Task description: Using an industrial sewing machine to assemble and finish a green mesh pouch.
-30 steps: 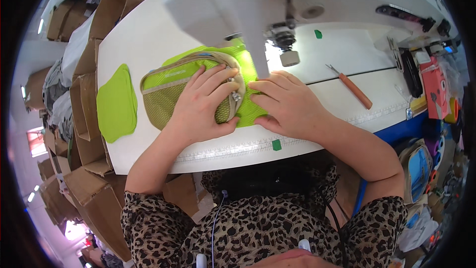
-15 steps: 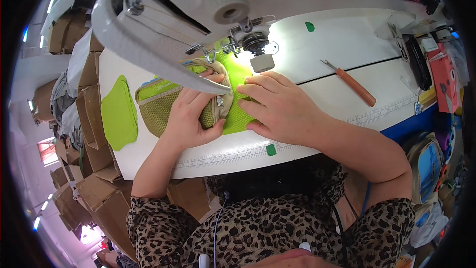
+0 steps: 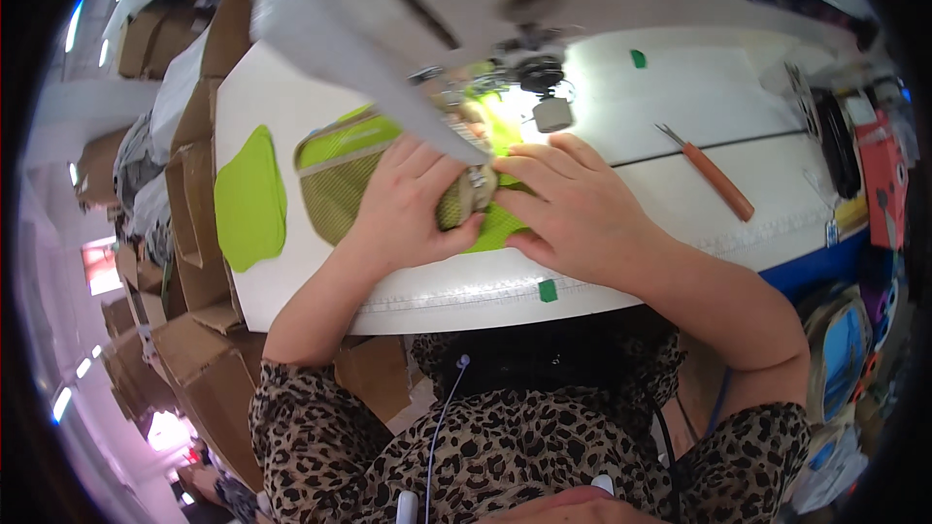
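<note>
My left hand lies over an olive-tan mesh pouch with lime-green panels, its thumb and fingers closed on the pouch's right end. A bunched tan edge with a metallic-looking bit sticks out beside that hand. My right hand rests with fingers spread on lime-green mesh fabric, fingertips close against the tan edge. Just beyond both hands is the sewing machine, its lit needle area partly hidden by machine parts. A pale curved machine arm blocks part of the pouch and left fingers from view.
Flat lime-green cut pieces lie at the table's left. To the right is a seam ripper with an orange handle. Green tape marks the ruler strip along the front edge. Cardboard boxes crowd the left; a blue-windowed bag is at right.
The whole view has shifted and blurred slightly. My left hand and the pouch's tan edge have moved a little right, closer to my right hand, covering more of the green fabric.
</note>
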Available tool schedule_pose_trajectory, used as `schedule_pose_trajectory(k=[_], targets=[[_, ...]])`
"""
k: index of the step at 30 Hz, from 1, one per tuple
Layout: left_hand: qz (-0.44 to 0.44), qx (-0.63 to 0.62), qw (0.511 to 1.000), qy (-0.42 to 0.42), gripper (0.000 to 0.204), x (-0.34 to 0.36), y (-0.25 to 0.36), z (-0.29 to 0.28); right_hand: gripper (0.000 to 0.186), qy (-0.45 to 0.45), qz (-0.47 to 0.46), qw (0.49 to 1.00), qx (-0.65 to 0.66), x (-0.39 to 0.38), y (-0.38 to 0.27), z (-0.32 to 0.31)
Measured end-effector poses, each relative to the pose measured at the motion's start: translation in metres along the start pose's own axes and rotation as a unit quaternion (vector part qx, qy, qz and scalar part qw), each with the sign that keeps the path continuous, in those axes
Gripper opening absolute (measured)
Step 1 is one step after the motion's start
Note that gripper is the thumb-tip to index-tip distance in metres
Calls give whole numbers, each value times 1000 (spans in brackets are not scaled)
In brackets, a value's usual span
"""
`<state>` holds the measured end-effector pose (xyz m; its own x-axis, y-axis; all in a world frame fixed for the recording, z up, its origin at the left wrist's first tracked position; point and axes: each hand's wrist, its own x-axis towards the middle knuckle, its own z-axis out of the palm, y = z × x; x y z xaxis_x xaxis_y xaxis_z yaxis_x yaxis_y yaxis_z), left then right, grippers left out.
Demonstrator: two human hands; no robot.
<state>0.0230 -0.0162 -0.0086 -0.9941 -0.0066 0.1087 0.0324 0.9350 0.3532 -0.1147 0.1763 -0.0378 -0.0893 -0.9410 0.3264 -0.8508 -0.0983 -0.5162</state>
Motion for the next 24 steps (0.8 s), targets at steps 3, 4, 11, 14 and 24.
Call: schedule_pose_trajectory(k=[3,4,11,14,24], targets=[[21,0,999,28,56,9,2,2,43,6,23,1000,-4,-1,-6,-5],[24,-2,999,32,56,10,0,3,43,3,13,1000,-6,0,-8,-5],[21,-23,999,20,49,12,2,3,41,-32,2,997,-74,-5,-12,-8],[25,-24,998,43,49,11,4,8,43,-64,1,996,-59,-3,-11,-19],[26,-55,997,51,49,15,7,6,48,-84,-45,994,-46,0,6,-23]])
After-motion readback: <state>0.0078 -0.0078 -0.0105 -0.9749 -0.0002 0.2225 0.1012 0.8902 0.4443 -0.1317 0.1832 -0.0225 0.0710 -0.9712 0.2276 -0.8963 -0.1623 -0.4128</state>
